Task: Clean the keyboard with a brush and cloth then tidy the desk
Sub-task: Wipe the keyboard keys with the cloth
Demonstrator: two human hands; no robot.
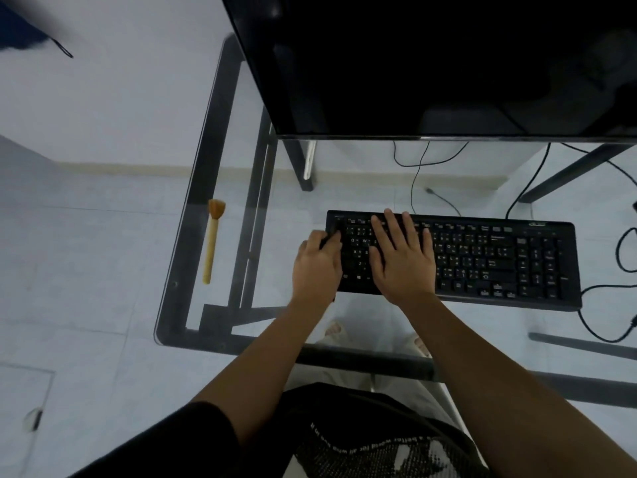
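Observation:
A black keyboard (482, 257) lies on the glass desk (193, 208) below a dark monitor (431, 63). My left hand (315, 267) sits at the keyboard's left end with its fingers curled round a dark cloth (329, 240). Only small bits of the cloth show between the fingers and under the wrist. My right hand (401, 257) rests flat on the left-hand keys, fingers spread and straight. A wooden brush (212, 244) with tan bristles lies by itself near the desk's left edge, bristles pointing away from me.
Black cables (620, 257) loop on the desk to the right of the keyboard, and more run behind it. The desk's dark metal frame (255, 215) and the floor show through the glass. My feet are visible below the desk.

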